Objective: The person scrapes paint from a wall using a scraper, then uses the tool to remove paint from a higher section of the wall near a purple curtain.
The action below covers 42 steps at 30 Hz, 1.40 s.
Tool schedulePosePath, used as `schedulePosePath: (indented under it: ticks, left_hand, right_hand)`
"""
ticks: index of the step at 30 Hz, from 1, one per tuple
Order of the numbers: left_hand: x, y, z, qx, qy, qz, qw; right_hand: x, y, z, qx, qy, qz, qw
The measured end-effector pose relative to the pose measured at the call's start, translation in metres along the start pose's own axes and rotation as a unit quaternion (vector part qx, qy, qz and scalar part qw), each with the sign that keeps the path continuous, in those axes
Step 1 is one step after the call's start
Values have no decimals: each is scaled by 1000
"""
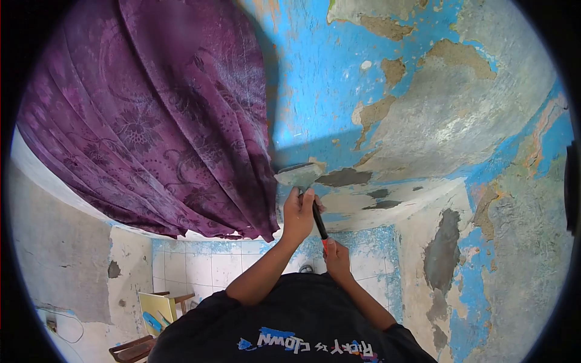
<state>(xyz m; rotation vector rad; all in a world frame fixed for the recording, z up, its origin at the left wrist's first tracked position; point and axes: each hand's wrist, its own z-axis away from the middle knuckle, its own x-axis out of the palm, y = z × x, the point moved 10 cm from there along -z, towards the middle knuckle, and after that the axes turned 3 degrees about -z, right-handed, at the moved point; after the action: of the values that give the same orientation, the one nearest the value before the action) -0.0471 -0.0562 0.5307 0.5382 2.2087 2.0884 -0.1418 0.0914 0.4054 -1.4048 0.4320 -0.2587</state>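
A wide-bladed scraper (299, 175) is against the lower part of the peeling wall (321, 109), just right of the purple curtain's edge. Its blade looks pale and dusty. My left hand (298, 215) is closed around the scraper just below the blade. A black shaft with a red part slants down to the right from there. My right hand (338, 259) is wrapped round that red lower part. Flaked blue paint and bare grey plaster surround the blade. The parts of the scraper inside my fingers are hidden.
A purple patterned curtain (163, 115) hangs at the left, close to my left hand. A chair (158, 311) with a blue item on it stands at lower left. The white tiled floor (227, 266) lies below. Another peeling wall (478, 254) rises at the right.
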Motion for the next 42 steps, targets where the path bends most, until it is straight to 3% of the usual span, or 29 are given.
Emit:
schedulePosePath:
  ticks: [11,20,24,42]
  left_hand:
    - [7,11,-3,5,-12,-17,1000]
    - [4,-20,3,-52,-4,27,998]
    - [3,-12,2,-35,-18,17,999]
    - [7,-9,0,-45,-21,17,999]
  right_hand:
    - [1,10,-8,22,-3,-42,999]
    - [-5,18,-1,23,1,-25,999]
    - [-9,-6,2,32,20,-37,999]
    - [-6,15,-4,41,6,-42,998]
